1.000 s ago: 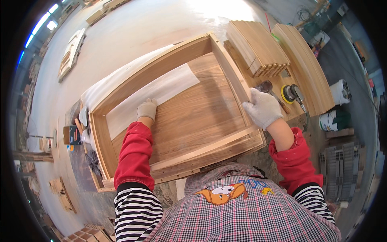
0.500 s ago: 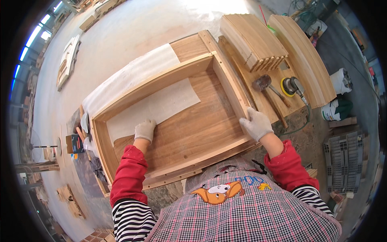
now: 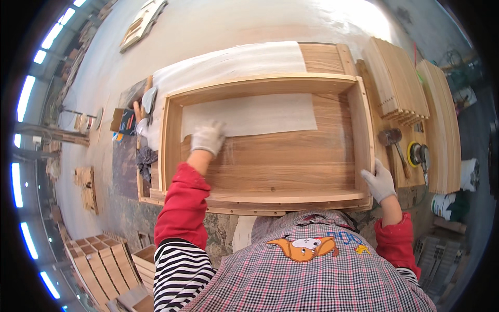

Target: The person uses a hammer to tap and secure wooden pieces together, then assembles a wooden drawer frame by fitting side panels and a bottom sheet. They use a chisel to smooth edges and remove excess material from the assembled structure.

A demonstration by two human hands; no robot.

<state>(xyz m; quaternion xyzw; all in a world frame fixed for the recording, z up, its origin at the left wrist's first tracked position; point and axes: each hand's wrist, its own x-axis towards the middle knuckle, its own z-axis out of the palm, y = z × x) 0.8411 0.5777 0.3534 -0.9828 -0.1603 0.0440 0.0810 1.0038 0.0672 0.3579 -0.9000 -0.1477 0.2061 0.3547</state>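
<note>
A shallow rectangular wooden box (image 3: 270,193) lies before me, its wood-grained bottom facing up. Inside, a white sheet (image 3: 260,115) covers the far left part of the bottom. My left hand (image 3: 209,138), in a pale glove, is over the sheet's near edge at the left; motion smears its fingers. At the box's right wall is my gloved right hand (image 3: 380,182), closed on the rim with the thumb over it. Another white sheet (image 3: 228,63) lies on a wooden panel beyond the far wall.
Stacked wooden boards (image 3: 397,78) stand at the right, with a mallet (image 3: 391,137) and a round sander (image 3: 417,154) nearer me. Left of the box are a small open carton (image 3: 123,120) and a dark rag (image 3: 146,157). Wooden compartment units (image 3: 99,255) stand at the lower left.
The view has turned, so the box looks straighter and farther right. My left hand has gone from curled to blurred, close to the sheet's near edge. My right hand stays at the right wall.
</note>
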